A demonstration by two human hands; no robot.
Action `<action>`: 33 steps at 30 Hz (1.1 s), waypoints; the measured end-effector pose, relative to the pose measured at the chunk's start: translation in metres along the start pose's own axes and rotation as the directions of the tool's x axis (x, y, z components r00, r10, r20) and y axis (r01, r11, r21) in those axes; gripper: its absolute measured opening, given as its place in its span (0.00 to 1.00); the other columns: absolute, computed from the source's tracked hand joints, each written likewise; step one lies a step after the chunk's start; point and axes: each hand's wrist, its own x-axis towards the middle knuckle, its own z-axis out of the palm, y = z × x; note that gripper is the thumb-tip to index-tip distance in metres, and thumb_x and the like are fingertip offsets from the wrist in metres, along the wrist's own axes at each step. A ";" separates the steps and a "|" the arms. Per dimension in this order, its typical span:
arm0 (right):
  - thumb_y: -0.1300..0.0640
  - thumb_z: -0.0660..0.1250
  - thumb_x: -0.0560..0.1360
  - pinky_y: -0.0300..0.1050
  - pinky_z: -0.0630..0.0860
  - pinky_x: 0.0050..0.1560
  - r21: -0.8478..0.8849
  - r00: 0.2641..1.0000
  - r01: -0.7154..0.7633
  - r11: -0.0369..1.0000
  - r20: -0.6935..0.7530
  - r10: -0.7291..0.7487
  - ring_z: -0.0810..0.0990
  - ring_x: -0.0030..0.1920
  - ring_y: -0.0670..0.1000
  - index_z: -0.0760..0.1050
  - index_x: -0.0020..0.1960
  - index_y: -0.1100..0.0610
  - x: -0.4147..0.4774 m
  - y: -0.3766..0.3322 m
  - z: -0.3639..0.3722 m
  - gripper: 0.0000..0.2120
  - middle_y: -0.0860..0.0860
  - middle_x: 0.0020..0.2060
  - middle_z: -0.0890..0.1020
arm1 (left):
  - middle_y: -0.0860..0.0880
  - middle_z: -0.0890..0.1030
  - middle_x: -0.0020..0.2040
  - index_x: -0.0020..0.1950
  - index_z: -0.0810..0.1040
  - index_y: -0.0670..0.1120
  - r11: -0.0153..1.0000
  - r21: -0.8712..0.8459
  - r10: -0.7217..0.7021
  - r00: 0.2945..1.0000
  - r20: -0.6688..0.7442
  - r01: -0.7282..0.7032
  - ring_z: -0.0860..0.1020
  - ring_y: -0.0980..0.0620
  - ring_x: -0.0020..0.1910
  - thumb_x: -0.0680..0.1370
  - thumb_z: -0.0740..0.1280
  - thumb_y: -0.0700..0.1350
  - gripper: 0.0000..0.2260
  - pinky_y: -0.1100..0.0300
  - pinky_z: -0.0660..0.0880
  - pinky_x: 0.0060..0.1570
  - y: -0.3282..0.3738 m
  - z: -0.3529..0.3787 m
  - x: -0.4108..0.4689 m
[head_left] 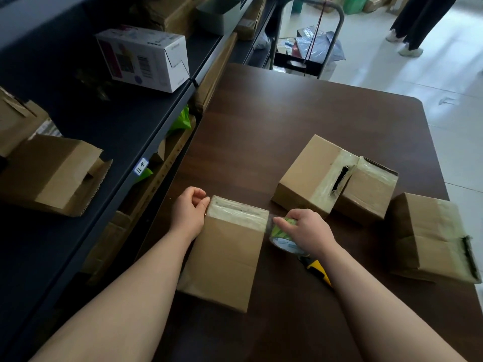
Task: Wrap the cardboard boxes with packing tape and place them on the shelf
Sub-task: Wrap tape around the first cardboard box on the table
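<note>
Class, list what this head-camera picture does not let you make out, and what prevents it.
Head view:
- Yellow knife: mostly hidden under the right forearm.
- Tape roll: largely covered by the right hand.
- Shelf label: print too small.
- Standing person: cut off by the top edge.
- Cardboard box, gripped by the left hand: contents hidden by taped flaps.

Single view, head-worn, wide-angle. Faces forward and steeply down over table (313,113) from near side. Close range: left hand (188,212), right hand (307,231), cardboard box (227,259) and tape roll (282,242) at frame centre, forearms entering from bottom. Shelf (117,121) along left side; floor (392,82) at top right. Straight lines bow toward frame edges.
</note>
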 end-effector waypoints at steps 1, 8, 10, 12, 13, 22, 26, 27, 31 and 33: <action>0.33 0.63 0.74 0.44 0.72 0.37 0.001 1.000 -0.005 1.000 0.006 0.005 0.78 0.40 0.46 0.77 0.42 0.45 0.000 0.001 0.002 0.16 0.43 0.37 0.80 | 0.52 0.76 0.44 0.56 0.75 0.48 0.999 0.036 0.010 1.000 0.018 -0.010 0.75 0.56 0.41 0.79 0.66 0.42 0.06 0.68 0.66 0.34 0.001 0.001 -0.001; 0.36 0.65 0.75 0.47 0.75 0.40 0.087 0.999 -0.025 0.996 0.043 0.021 0.80 0.41 0.48 0.77 0.40 0.47 -0.003 0.007 0.013 0.16 0.44 0.37 0.81 | 0.45 0.75 0.62 0.66 0.74 0.46 0.964 0.212 0.181 0.979 -0.089 -0.159 0.75 0.54 0.52 0.81 0.62 0.41 0.14 0.67 0.70 0.45 -0.001 0.000 -0.015; 0.37 0.65 0.75 0.49 0.77 0.43 0.112 0.998 -0.035 0.993 0.052 0.029 0.80 0.42 0.49 0.78 0.41 0.48 -0.003 0.006 0.015 0.16 0.45 0.38 0.81 | 0.46 0.79 0.61 0.67 0.76 0.45 0.935 0.255 0.261 0.965 -0.021 -0.247 0.77 0.51 0.56 0.81 0.62 0.45 0.15 0.64 0.73 0.50 -0.001 0.004 -0.024; 0.37 0.65 0.75 0.51 0.78 0.44 0.129 0.998 -0.039 0.991 0.054 0.033 0.80 0.42 0.49 0.78 0.41 0.49 -0.004 0.005 0.018 0.16 0.46 0.38 0.81 | 0.47 0.80 0.62 0.68 0.75 0.46 0.921 0.298 0.263 0.965 0.008 -0.253 0.78 0.49 0.59 0.82 0.61 0.47 0.16 0.60 0.73 0.54 -0.002 0.009 -0.033; 0.37 0.65 0.75 0.51 0.78 0.44 0.137 0.998 -0.039 0.990 0.053 0.032 0.80 0.42 0.49 0.78 0.42 0.49 -0.005 0.005 0.019 0.16 0.46 0.38 0.81 | 0.48 0.80 0.62 0.69 0.73 0.47 0.906 0.341 0.263 0.965 0.007 -0.250 0.78 0.49 0.59 0.82 0.59 0.48 0.16 0.59 0.74 0.53 -0.002 0.010 -0.035; 0.38 0.66 0.75 0.53 0.78 0.45 0.236 0.997 -0.049 0.970 0.066 0.034 0.80 0.43 0.50 0.79 0.41 0.51 -0.014 0.002 0.030 0.16 0.48 0.38 0.82 | 0.43 0.39 0.79 0.77 0.34 0.45 0.681 0.688 0.086 0.960 0.265 -0.252 0.41 0.45 0.78 0.76 0.48 0.69 0.42 0.49 0.42 0.73 0.001 0.035 -0.052; 0.38 0.66 0.75 0.50 0.75 0.41 0.249 0.999 -0.037 0.968 0.048 0.026 0.80 0.41 0.52 0.78 0.39 0.52 -0.016 0.003 0.034 0.18 0.49 0.36 0.81 | 0.42 0.32 0.77 0.75 0.28 0.44 0.676 0.688 0.057 0.950 0.309 -0.264 0.35 0.44 0.76 0.74 0.46 0.73 0.45 0.47 0.37 0.74 -0.001 0.031 -0.048; 0.38 0.66 0.75 0.49 0.73 0.39 0.247 0.999 -0.037 0.968 0.041 0.027 0.79 0.41 0.53 0.77 0.37 0.52 -0.016 0.003 0.035 0.19 0.49 0.34 0.80 | 0.41 0.29 0.76 0.74 0.27 0.45 0.668 0.695 0.064 0.951 0.304 -0.267 0.32 0.44 0.76 0.72 0.46 0.75 0.48 0.45 0.35 0.74 0.000 0.031 -0.049; 0.38 0.65 0.75 0.47 0.70 0.36 0.254 1.000 -0.027 0.967 0.013 0.024 0.78 0.38 0.52 0.76 0.35 0.53 -0.020 0.007 0.038 0.21 0.48 0.31 0.78 | 0.41 0.18 0.67 0.67 0.17 0.52 0.574 0.764 0.052 0.944 0.327 -0.296 0.25 0.40 0.71 0.55 0.50 0.84 0.60 0.34 0.30 0.66 0.000 0.041 -0.066; 0.38 0.64 0.76 0.49 0.70 0.37 0.288 1.000 -0.020 0.957 0.018 0.016 0.76 0.35 0.51 0.75 0.35 0.56 -0.023 0.008 0.037 0.23 0.49 0.29 0.76 | 0.41 0.23 0.72 0.69 0.21 0.56 0.589 0.767 -0.006 0.947 0.320 -0.255 0.30 0.38 0.74 0.56 0.60 0.80 0.62 0.31 0.42 0.68 0.002 0.043 -0.068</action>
